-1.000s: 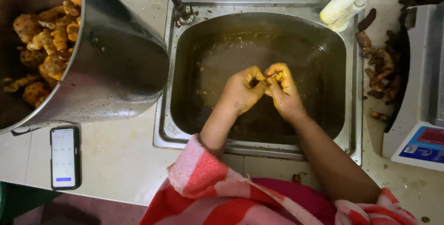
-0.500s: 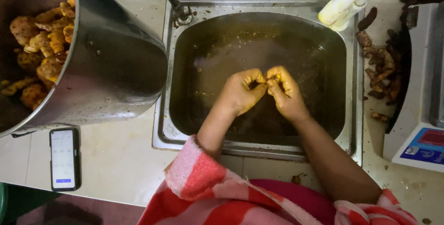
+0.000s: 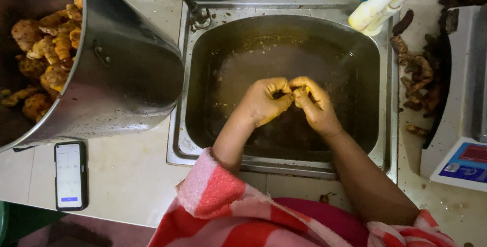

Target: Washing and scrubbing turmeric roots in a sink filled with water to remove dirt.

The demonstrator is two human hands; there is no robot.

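Observation:
Over the steel sink (image 3: pixel 203 125), both my hands meet around a small yellow-orange root piece (image 3: pixel 298 91). My left hand (image 3: pixel 264 100) is curled with its fingertips on the piece's left end. My right hand (image 3: pixel 315 105) pinches the same piece from the right. Most of the piece is hidden by my fingers. The sink holds murky brownish water with bits of peel. A large steel pot (image 3: pixel 116 79) at the left holds several peeled yellow roots (image 3: pixel 48 54).
A smartphone (image 3: pixel 70 175) with its screen lit lies on the tiled counter at the lower left. Dark unpeeled roots and peelings (image 3: pixel 418 77) lie right of the sink. A white scale (image 3: pixel 464 125) stands at the far right. A yellow bottle with a blue cap (image 3: pixel 383 1) lies at the sink's back corner.
My hands stay together over the sink, with the fingers shifting slightly on the root piece. Nothing else has moved.

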